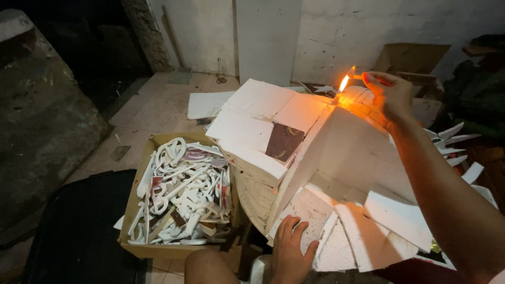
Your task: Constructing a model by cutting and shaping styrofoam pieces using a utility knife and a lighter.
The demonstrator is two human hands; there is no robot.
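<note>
Pale tiled floor (158,105), dusty. Directly on it: cardboard box (138,173) of white foam offcuts at the near left, heap of white foam slabs (252,131) just beside it at the middle, loose white sheet (206,104) farther back toward the wall.

Stained white wall (368,31), tiled floor (158,105)

Lit match (351,78) above white foam panel (351,152)

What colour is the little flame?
The flame by the right hand is bright orange-yellow, shown in the head view.
</note>
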